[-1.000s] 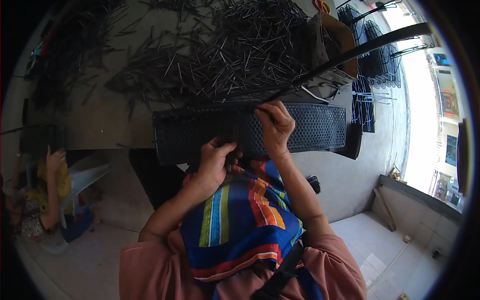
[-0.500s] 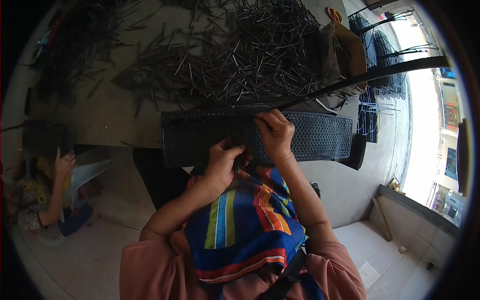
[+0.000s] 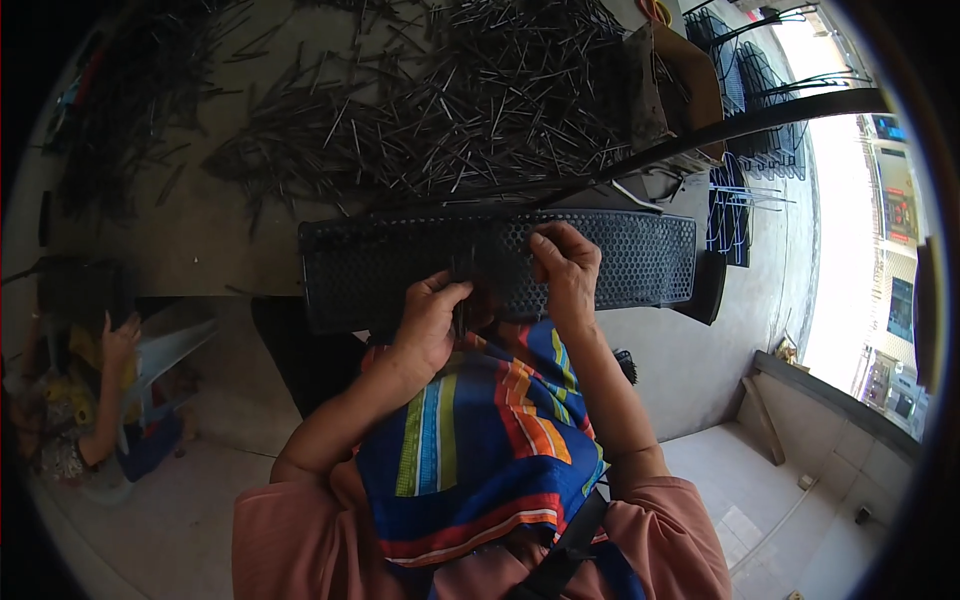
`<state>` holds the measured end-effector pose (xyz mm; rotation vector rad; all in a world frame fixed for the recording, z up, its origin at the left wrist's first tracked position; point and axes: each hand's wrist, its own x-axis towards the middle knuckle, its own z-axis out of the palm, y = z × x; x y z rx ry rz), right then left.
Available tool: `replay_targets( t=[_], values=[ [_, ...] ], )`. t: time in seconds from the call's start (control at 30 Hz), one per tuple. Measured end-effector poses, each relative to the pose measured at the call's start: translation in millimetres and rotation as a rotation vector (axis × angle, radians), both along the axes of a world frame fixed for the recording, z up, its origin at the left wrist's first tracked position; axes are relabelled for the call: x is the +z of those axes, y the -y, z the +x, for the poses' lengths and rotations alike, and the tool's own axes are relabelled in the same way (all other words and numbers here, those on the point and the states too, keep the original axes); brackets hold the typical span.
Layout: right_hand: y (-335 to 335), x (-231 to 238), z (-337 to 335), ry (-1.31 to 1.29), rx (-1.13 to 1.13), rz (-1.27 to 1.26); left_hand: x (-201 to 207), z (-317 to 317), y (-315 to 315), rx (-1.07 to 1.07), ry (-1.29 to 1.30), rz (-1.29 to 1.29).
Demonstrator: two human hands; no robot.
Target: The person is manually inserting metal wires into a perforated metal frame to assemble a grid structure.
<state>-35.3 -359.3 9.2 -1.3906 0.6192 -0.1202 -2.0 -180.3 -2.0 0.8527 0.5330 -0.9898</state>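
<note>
and here's the black perforated panel, lying across the near edge of the worktable, its lower side jutting out over the striped apron. open tabletop sits to its left; dark strips crowd close behind. right of the pile, an open cardboard box stands, its inside too shadowed to read. left hand is at the panel's lower side, thumb and fingers drawn together, and i can't tell what's between them. right hand is over the mesh, fingertips bunched; whether they pinch anything, can't tell. and compared with half a second ago, that right hand has slid rightward along the panel, widening the gap, while the left holds its spot!
</note>
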Motion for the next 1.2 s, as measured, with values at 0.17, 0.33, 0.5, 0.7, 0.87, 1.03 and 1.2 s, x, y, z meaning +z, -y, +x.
replay_targets(
  t=[0.17, 0.33, 0.5, 0.7, 0.87, 1.03, 1.2],
  values=[
    [9.7, -6.2, 9.7, 0.356, -0.067, -0.589, -0.6, -3.5, 6.2, -0.052, 0.114, 0.023],
    [9.2, -14.5, 11.3, 0.386, 0.049, -0.791, -2.8, -4.6, 7.2, -0.048, 0.119, -0.009],
    [-1.5, -8.8, 12.5, 0.333, 0.068, -0.924, -6.5, -5.6, 6.8, -0.05, 0.111, 0.02],
    [0.9, -7.1, 20.7, 0.252, 0.075, -0.941, -6.6, -3.8, 6.7, -0.034, 0.099, 0.035],
    [0.9, -0.7, 24.7, 0.207, 0.212, -1.098, -5.6, -0.4, 6.5, -0.036, 0.065, 0.036],
    [0.4, 4.6, 8.8, 0.197, 0.149, -0.922, -4.4, 0.1, 8.9, -0.031, 0.079, 0.011],
    [5.8, -1.7, -3.5, -0.146, 0.27, -0.224, 2.9, 6.3, 12.3, -0.21, 0.124, -0.101]
  ],
)
